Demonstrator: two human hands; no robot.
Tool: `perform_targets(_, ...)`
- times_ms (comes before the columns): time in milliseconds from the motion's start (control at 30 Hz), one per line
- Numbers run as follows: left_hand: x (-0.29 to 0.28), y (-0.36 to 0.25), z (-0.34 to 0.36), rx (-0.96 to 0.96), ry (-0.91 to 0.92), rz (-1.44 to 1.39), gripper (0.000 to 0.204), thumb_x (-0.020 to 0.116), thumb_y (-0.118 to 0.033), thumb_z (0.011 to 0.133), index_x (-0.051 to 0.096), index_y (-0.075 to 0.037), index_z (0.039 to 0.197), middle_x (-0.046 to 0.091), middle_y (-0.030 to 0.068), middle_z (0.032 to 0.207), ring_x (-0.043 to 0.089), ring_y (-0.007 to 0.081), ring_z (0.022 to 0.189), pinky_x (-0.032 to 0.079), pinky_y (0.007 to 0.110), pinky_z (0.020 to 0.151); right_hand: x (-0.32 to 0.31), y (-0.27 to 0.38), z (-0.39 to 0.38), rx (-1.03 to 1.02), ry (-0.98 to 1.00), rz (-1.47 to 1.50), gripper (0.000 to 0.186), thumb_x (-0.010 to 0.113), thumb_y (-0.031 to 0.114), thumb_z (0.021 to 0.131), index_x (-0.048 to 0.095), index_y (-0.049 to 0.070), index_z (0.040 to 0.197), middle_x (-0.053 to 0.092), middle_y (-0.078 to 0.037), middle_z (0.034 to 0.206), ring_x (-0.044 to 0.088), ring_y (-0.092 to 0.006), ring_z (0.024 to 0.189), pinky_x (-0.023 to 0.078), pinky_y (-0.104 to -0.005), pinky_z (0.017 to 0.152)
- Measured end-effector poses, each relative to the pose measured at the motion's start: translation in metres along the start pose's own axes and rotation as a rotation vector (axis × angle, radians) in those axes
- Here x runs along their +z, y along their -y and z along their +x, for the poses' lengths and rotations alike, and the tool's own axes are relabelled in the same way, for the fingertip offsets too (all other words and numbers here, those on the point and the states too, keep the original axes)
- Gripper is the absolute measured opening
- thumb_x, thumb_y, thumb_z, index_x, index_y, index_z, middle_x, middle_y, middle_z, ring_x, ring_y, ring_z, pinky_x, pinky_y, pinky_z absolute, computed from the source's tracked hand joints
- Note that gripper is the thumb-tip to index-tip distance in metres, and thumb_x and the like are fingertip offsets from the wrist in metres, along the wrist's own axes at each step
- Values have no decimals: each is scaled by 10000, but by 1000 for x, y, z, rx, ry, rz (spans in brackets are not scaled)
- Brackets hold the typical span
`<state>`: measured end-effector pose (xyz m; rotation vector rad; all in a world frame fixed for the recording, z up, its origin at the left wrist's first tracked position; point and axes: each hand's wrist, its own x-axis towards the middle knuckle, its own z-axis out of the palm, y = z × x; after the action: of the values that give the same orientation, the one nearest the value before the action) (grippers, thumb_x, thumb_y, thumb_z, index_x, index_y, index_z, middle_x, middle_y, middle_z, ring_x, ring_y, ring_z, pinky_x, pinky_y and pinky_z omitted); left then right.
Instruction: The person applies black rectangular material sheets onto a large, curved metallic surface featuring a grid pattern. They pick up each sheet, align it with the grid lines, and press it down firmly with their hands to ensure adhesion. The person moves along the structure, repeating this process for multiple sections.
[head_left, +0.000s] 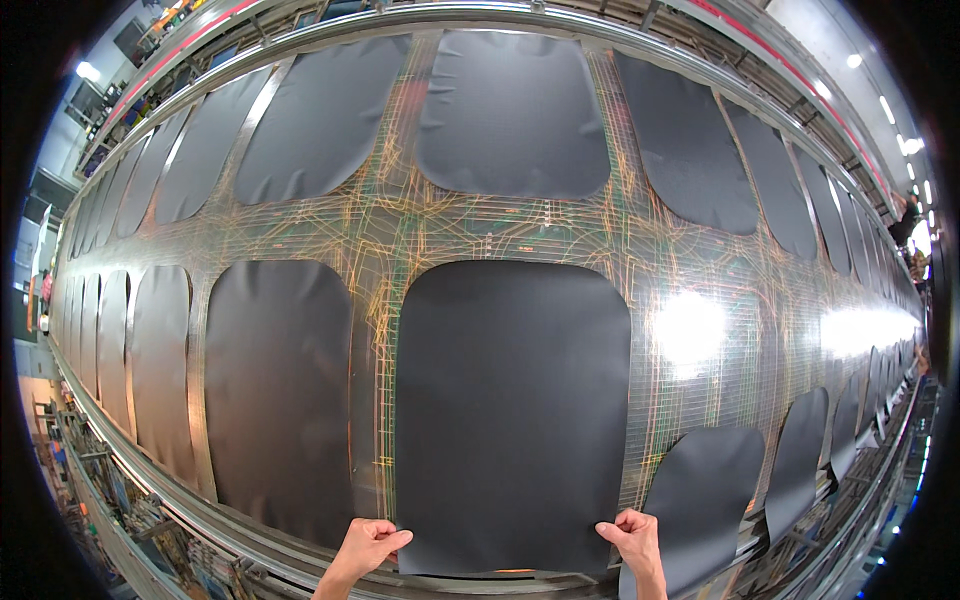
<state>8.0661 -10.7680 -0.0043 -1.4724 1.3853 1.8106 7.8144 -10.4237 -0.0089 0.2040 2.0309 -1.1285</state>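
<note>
Pinching the sheet point(515, 420) near its lower-left corner with the left grip point(368, 543) and near its lower-right corner with the right grip point(636, 538), at lower centre of the frame, over the lined counter point(480, 232). Could skew or crease if tugged harder on one side. Might snag the right sheet point(705, 485), at lower right, if swung that way. Hard to tell, behind the thumbs, how firmly held; could slip if only lightly pinched.
</note>
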Motion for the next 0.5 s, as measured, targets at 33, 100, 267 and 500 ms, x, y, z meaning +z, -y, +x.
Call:
perform_targets(33, 0, -2, -1, -8, 8, -12, 295, 753, -200, 888, 666, 48, 754, 650, 39, 654, 650, 96, 613, 572, 263, 583, -2, -5, 1, 6, 7, 0, 344, 844, 133, 779, 555, 46, 614, 510, 58, 548, 435, -13, 518, 333, -209, 459)
perform_targets(100, -1, 1, 2, -2, 16, -5, 285, 752, -191, 887, 672, 50, 758, 661, 46, 662, 649, 94, 613, 573, 262, 583, -1, -4, 2, 14, 11, 6, 339, 847, 134, 778, 564, 42, 616, 524, 52, 548, 443, -14, 519, 339, -208, 461)
perform_targets(267, -2, 3, 4, 4, 25, -7, 266, 752, -176, 883, 683, 49, 759, 677, 55, 672, 655, 95, 619, 580, 264, 590, -3, 7, -1, 43, 37, -29, 319, 853, 137, 774, 589, 32, 629, 564, 32, 558, 453, -16, 524, 346, -208, 465)
perform_targets(500, -4, 4, 4, -26, 36, -32, 266, 753, -166, 879, 675, 49, 743, 675, 55, 667, 661, 97, 624, 585, 264, 591, -2, 0, -2, 23, 37, -12, 320, 848, 149, 779, 594, 23, 631, 564, 34, 556, 449, -15, 526, 340, -207, 464)
